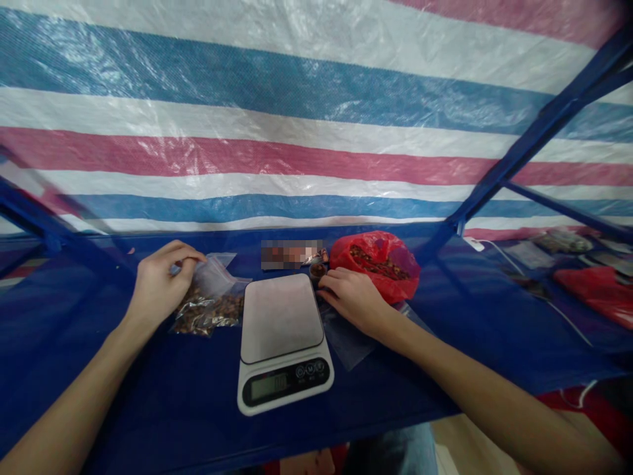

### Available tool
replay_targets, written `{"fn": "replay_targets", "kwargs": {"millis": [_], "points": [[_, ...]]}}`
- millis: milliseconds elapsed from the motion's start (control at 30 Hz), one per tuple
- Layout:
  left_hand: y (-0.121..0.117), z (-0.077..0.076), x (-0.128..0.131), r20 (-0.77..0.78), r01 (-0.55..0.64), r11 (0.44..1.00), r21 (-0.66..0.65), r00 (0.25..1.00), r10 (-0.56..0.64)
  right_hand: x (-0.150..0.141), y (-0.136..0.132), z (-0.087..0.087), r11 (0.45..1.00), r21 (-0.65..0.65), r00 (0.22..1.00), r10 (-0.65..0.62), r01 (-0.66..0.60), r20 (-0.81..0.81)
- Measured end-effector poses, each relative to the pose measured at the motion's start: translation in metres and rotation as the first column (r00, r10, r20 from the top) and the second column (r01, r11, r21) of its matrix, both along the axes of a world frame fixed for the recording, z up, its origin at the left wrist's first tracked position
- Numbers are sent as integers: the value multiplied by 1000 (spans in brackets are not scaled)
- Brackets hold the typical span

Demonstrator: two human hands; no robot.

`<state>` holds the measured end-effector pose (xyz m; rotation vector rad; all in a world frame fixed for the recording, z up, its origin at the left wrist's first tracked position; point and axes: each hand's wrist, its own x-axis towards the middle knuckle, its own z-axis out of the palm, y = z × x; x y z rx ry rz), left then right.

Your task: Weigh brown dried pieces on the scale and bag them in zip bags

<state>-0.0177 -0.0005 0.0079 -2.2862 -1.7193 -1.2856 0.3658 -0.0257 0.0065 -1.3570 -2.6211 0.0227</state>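
Digital scale [281,340], left grip [161,287] pinching zip bag [210,303], right grip [353,300] loose, empty, beside red bag [378,267]

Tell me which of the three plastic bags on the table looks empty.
The flat clear bag under the right hand looks empty. The clear zip bag by the left hand and the red bag both hold brown pieces.

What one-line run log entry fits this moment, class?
left hand: pinches zip bag | right hand: by small cup, red bag | digital scale: between hands
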Motion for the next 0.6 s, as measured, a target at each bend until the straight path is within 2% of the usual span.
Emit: {"fn": "replay_targets", "kwargs": {"millis": [133,233,433,600], "points": [[1,-1,-1,10,2,1000,0,1000,-2,3,6,-1,998,-62,1000,-6,6,-8],[2,-2,-2,19,-8,1000,-12,1000,8,4,6,1,998,-64,997,-1,-4,-74],[1,1,-2,13,-22,998,-51,1000,23,8,6,0,982,-108,971,134,-157,-198],[-1,3,-1,13,-24,999,-45,1000,24,12,8,5,974,-128,957,150,-186,-246]]}}
